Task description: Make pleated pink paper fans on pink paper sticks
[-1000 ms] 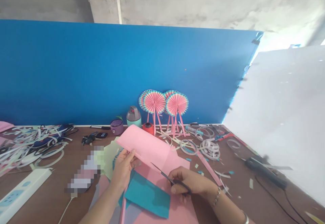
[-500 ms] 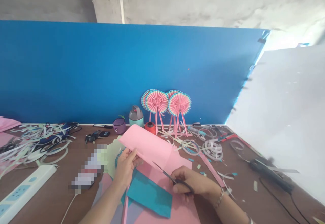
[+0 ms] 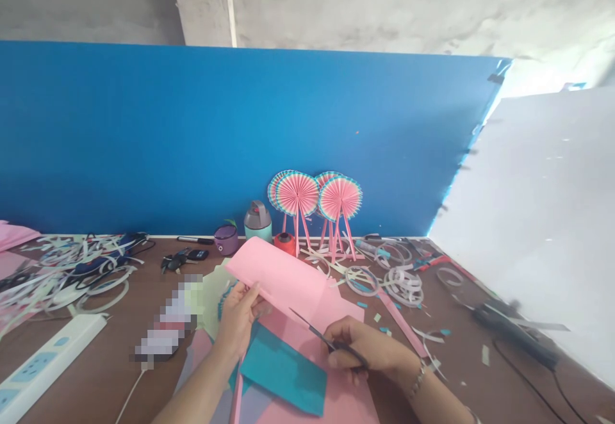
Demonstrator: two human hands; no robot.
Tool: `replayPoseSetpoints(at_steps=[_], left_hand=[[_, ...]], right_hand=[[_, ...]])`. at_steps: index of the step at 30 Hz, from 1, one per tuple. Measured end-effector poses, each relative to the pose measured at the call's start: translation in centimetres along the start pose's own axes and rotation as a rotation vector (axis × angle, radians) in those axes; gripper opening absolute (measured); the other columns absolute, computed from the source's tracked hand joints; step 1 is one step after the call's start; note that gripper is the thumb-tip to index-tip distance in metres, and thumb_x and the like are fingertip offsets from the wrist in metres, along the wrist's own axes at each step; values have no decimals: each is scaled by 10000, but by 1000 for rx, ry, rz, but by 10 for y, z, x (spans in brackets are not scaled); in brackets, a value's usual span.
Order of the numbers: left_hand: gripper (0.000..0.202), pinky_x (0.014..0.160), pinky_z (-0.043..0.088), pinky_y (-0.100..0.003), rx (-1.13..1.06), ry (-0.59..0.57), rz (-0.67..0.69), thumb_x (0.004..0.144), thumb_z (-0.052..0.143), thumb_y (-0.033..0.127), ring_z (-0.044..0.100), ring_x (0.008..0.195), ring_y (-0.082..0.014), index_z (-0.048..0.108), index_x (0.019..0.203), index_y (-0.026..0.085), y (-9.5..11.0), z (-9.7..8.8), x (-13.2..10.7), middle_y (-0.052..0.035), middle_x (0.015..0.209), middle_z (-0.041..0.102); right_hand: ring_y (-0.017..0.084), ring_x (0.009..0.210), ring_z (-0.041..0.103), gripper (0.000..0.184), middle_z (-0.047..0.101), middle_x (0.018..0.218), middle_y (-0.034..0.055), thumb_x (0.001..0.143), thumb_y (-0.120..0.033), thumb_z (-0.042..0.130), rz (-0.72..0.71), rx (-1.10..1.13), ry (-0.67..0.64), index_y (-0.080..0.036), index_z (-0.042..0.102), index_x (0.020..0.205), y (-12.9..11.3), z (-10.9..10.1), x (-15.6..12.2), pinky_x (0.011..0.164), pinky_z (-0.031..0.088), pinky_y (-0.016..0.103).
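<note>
My left hand (image 3: 243,312) pinches the lower left edge of a curled sheet of pink paper (image 3: 283,273), thumb on top. In my right hand (image 3: 353,347) is a pair of dark scissors (image 3: 312,329), the fingers wrapped round the handles. Its blades point up and left, at the paper's lower edge; whether they touch the paper I cannot tell. Beneath both hands lies a folded teal sheet (image 3: 286,369) over more pink paper (image 3: 350,401). A narrow pink strip (image 3: 237,392) stands out below my left wrist.
Several pink pleated paper fans (image 3: 340,198) stand at the back by the blue partition (image 3: 144,129). Beside them are a teal bottle (image 3: 258,222) and a purple pot (image 3: 225,240). A power strip (image 3: 52,363) lies left; paper coils (image 3: 402,285) and a glue gun (image 3: 516,334) lie right.
</note>
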State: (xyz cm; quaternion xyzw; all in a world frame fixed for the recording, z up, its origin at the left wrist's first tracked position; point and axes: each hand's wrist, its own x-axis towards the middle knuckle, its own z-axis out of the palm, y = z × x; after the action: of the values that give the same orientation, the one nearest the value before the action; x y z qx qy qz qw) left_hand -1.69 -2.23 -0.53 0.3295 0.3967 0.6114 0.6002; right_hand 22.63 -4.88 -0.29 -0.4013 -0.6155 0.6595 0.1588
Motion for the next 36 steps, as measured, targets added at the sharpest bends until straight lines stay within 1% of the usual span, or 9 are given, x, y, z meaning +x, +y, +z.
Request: replayPoseSetpoints(at_steps=[7, 11, 13, 16, 22, 28, 32, 36], left_hand=[[430, 613, 547, -311, -10, 21, -5, 623, 763, 382, 679, 728, -219, 595, 942, 147, 2, 2, -1, -66, 827, 704], [446, 599, 543, -307, -8, 23, -11, 621, 762, 391, 679, 715, -219, 597, 954, 143, 1, 1, -1, -72, 846, 705], [447, 596, 541, -302, -8, 25, -10, 620, 763, 385, 678, 711, -215, 599, 957, 141, 1, 1, -1, -74, 853, 704], [439, 598, 539, -298, -4, 24, -3, 624, 762, 380, 677, 717, -213, 596, 953, 140, 1, 2, -1, -76, 853, 701], [409, 606, 540, -298, 3, 12, 7, 641, 747, 391, 677, 731, -213, 594, 935, 150, 0, 1, 0, -56, 829, 700], [395, 598, 536, -287, 6, 4, 13, 654, 738, 390, 675, 741, -209, 593, 933, 150, -2, -1, 1, -58, 843, 699], [388, 592, 533, -281, 19, 5, 17, 662, 732, 394, 672, 719, -200, 595, 929, 147, -1, 0, 0, -59, 833, 699], [425, 585, 533, -291, 12, 0, 27, 651, 740, 386, 671, 707, -204, 597, 967, 140, -1, 1, -1, -71, 847, 700]], right_hand=[[48, 419, 515, 252, 521, 507, -59, 669, -339, 717, 3, -5, 11, -123, 596, 715, -3, 1, -2, 382, 376, 122], [48, 418, 519, 236, 543, 542, -51, 665, -322, 708, 22, -15, 20, -125, 593, 726, -1, 0, 0, 374, 369, 122], [50, 415, 515, 217, 530, 529, -55, 664, -307, 699, 24, -23, 23, -127, 590, 719, 0, 0, 0, 365, 360, 121], [44, 397, 484, 163, 492, 487, -72, 666, -265, 673, 12, -45, 28, -131, 590, 706, 1, 0, 0, 355, 349, 118], [27, 371, 433, 90, 488, 487, -78, 649, -202, 642, 7, -78, 47, -134, 601, 692, 0, 2, -1, 349, 351, 117], [33, 389, 450, 113, 512, 507, -68, 653, -207, 634, 7, -85, 71, -129, 633, 733, 0, 2, 0, 357, 342, 120], [30, 387, 423, 128, 482, 486, -74, 651, -232, 652, -7, -69, 61, -125, 632, 719, -1, 3, 2, 367, 344, 124], [32, 401, 404, 179, 488, 498, -69, 643, -269, 693, -29, -38, 55, -122, 627, 723, 2, 4, 4, 374, 340, 133]])
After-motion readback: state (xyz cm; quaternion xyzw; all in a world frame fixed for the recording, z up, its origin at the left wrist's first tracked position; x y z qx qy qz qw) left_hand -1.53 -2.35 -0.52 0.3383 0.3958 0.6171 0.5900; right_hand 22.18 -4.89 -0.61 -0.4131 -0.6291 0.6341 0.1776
